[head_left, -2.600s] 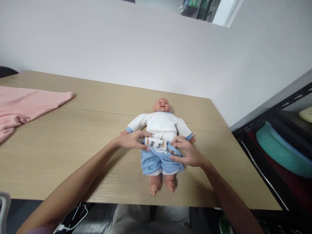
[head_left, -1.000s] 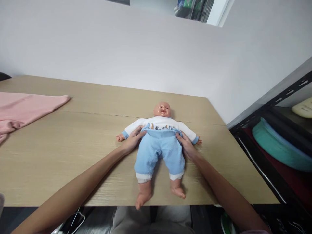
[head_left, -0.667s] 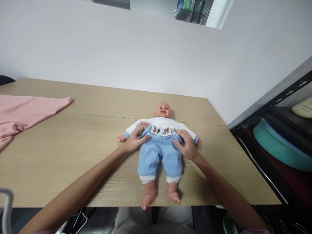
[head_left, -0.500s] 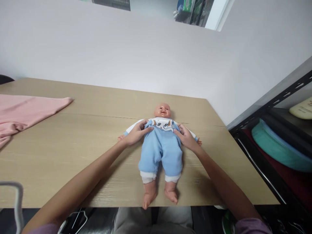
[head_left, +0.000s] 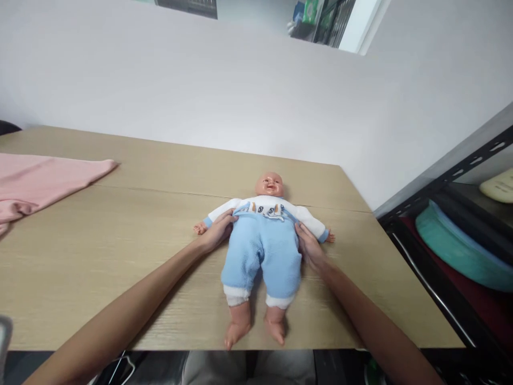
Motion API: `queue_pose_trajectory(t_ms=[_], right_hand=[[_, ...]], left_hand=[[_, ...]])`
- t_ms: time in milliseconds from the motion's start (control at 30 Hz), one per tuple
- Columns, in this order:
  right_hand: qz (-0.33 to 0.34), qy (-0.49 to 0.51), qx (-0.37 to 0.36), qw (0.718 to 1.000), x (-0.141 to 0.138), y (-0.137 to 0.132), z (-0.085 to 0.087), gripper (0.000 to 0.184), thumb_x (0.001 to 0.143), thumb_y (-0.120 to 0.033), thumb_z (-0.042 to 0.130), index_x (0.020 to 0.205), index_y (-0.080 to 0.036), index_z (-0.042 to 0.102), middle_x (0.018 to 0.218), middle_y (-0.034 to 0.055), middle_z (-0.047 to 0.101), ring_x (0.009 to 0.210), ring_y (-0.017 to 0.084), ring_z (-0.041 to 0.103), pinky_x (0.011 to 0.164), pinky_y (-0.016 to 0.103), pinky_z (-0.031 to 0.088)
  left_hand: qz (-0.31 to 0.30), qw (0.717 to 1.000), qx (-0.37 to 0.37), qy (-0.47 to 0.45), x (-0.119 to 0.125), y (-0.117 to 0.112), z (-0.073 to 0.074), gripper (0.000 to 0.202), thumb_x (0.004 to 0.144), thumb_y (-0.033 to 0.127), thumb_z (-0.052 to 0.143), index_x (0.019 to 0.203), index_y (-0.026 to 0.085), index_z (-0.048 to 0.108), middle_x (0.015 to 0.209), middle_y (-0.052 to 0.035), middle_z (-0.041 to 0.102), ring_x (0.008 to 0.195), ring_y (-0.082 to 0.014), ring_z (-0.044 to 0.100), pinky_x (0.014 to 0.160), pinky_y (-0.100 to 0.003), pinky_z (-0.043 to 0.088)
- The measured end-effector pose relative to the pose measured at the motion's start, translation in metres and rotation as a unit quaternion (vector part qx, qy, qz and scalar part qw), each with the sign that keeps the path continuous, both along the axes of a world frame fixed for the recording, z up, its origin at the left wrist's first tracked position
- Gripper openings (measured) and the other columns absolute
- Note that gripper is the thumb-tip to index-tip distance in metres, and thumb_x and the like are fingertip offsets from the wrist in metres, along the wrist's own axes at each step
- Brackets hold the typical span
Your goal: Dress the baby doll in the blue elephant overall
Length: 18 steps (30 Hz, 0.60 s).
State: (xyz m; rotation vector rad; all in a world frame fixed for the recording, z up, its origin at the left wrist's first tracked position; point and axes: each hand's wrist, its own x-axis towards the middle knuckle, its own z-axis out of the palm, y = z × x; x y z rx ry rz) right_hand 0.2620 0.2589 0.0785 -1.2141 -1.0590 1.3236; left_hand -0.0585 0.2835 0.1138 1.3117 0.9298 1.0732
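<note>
A baby doll (head_left: pixel 269 185) lies on its back on the table, head toward the wall and feet near the front edge. It wears a white top (head_left: pixel 298 208) with a printed animal face and blue cuffs, and fluffy blue trousers (head_left: pixel 260 251) with white cuffs. My left hand (head_left: pixel 217 231) is closed at the trousers' upper edge on the left side of the picture; some fingertips are hidden. On the other side my right hand (head_left: pixel 310 245) grips the trousers' side, its fingers partly tucked behind the cloth. Both doll arms stretch outward past my hands.
Pink cloth (head_left: pixel 48 179) lies on the wooden table (head_left: pixel 140 240) at the left. A pale wall (head_left: pixel 200 96) rises behind it. To the right, a dark metal shelf (head_left: pixel 436 302) holds a teal item (head_left: pixel 460 251) and a cream bottle (head_left: pixel 499 186).
Both hands have moved from the chest to the doll's sides, lower down. The bunched top now lies flatter, with more white sleeve and chest showing. The doll's feet have shifted slightly left.
</note>
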Motion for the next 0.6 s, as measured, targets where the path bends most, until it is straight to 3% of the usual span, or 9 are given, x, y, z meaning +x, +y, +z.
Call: queue_pose_trajectory(t_ms=[67,133,267,433,600], right_hand=[[0.000,-0.012,0.027,1.000,0.000,0.006,0.000,0.068,0.083,-0.077,0.077,0.135,-0.033,0.072,0.149,0.0094,0.073,0.143,0.033,0.065,0.123,0.052,0.054],[0.002,-0.051,0.067,0.996,0.002,0.011,0.001,0.066,0.083,-0.077,0.077,0.131,-0.032,0.072,0.147,0.0091,0.073,0.143,0.032,0.064,0.125,0.051,0.051],[0.016,-0.108,0.110,0.988,0.006,0.015,0.002,0.054,0.089,-0.076,0.072,0.115,-0.028,0.071,0.124,0.0071,0.075,0.127,0.028,0.067,0.122,0.047,0.051],[0.028,-0.109,0.112,0.987,0.008,0.008,0.011,0.043,0.092,-0.069,0.072,0.099,-0.027,0.068,0.102,0.0042,0.070,0.105,0.027,0.066,0.106,0.043,0.057],[-0.001,-0.212,0.135,0.968,0.006,-0.004,0.014,0.037,0.095,-0.064,0.068,0.091,-0.027,0.066,0.097,0.0050,0.071,0.101,0.029,0.063,0.110,0.048,0.053]], left_hand=[[-0.005,0.997,-0.034,-0.068,0.004,0.000,0.000,0.032,0.093,0.045,0.072,0.115,0.022,0.068,0.105,-0.0052,0.074,0.095,-0.0246,0.068,0.093,-0.038,0.056],[-0.012,0.996,-0.050,-0.076,0.004,0.000,0.002,0.036,0.093,0.048,0.078,0.116,0.022,0.067,0.104,-0.0042,0.073,0.094,-0.0227,0.067,0.092,-0.036,0.054],[-0.034,0.998,0.011,0.055,-0.008,0.006,0.009,0.040,0.095,0.058,0.078,0.110,0.022,0.070,0.103,-0.0041,0.073,0.095,-0.0235,0.065,0.092,-0.036,0.052],[-0.107,0.971,0.090,0.196,-0.030,0.014,0.012,0.039,0.097,0.057,0.071,0.111,0.021,0.075,0.114,-0.0068,0.076,0.113,-0.0308,0.066,0.106,-0.041,0.051],[-0.125,0.958,0.104,0.238,-0.042,0.015,0.011,0.046,0.087,0.054,0.081,0.121,0.023,0.076,0.131,-0.0088,0.077,0.128,-0.0364,0.065,0.116,-0.043,0.048]])
